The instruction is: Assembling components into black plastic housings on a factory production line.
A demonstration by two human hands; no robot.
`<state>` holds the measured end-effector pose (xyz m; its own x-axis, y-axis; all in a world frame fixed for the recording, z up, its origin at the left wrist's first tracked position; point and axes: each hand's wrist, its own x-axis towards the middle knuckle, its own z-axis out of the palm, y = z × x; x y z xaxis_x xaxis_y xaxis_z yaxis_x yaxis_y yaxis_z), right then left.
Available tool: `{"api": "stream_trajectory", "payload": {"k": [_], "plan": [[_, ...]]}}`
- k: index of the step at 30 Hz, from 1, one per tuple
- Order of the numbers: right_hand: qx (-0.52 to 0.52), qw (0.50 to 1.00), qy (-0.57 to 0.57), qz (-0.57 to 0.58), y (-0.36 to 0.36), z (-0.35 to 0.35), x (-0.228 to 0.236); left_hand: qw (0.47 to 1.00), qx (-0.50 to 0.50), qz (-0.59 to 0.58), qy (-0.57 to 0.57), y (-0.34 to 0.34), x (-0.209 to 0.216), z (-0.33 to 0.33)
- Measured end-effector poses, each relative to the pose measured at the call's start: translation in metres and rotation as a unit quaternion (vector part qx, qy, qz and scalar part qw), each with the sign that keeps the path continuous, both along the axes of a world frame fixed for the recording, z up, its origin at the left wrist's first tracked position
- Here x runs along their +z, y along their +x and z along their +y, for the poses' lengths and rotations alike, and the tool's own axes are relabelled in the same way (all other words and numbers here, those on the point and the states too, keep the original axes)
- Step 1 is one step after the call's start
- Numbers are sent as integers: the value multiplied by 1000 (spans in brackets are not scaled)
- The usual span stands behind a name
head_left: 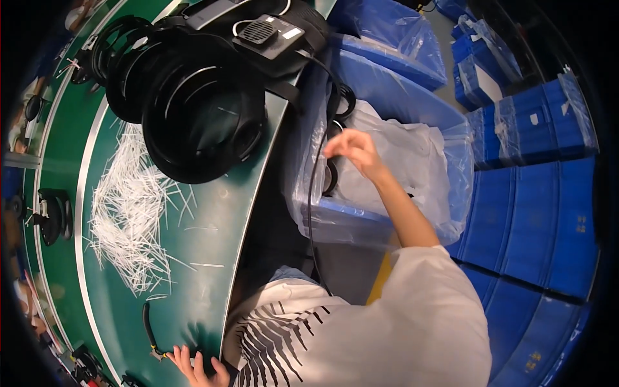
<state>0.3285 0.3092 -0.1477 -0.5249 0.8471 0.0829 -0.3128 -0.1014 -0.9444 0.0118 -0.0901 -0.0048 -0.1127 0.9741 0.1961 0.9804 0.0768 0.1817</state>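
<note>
My left hand (pixel 200 369) lies low at the front edge of the green table (pixel 209 222), fingers spread. Its fingertips reach a pair of cutting pliers (pixel 149 332) with dark and yellow parts; a small dark patch between the fingers cannot be made out. My right hand (pixel 356 153) is stretched over a blue bin (pixel 380 71) lined with clear plastic. Its fingers are bent but apart, with no held thing showing. Black round parts (pixel 331 179) stand at the bin's left side, partly behind that hand. White sheeting (pixel 412 151) fills much of the bin.
A heap of thin white strips (pixel 132 213) covers part of the table. Large black round tubs (pixel 203 119) stand beyond it, near a black device (pixel 267 35). A dark cable (pixel 311 213) hangs between table and bin. Blue boxes (pixel 522 219) are stacked at the right.
</note>
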Motion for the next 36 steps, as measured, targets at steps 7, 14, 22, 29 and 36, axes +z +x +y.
{"api": "stream_trajectory", "payload": {"k": [7,14,22,29,36], "plan": [[43,943,4,-330,3,-32,-109,999,19,-48,6,12,9,17],[294,770,297,-483,-23,-17,-109,995,34,-84,36,8,1,7],[198,886,68,-415,-9,-20,-117,995,2,-84,51,1,-6,-7],[87,921,-193,-326,19,-22,-126,992,-31,-108,62,-3,-7,-2],[-31,897,-407,-169,75,-21,-86,987,-39,-131,82,-6,-4,-1]]}}
